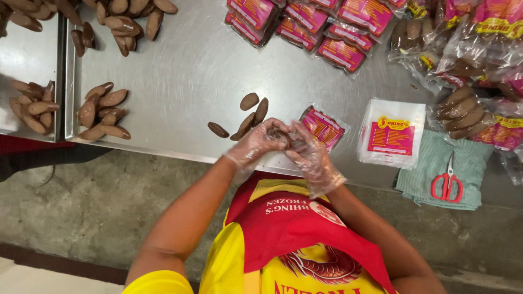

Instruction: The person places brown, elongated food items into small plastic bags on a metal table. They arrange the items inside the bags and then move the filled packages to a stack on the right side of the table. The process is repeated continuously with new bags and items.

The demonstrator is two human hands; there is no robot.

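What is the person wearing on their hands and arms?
Both the left hand and the right hand wear thin, see-through plastic gloves, crinkly and loose, ending at the wrists. The forearms are bare. A short yellow sleeve shows at the left shoulder.

Bright even light, soft glare on the steel table, sharp centre, edges slightly stretched, faint shadows
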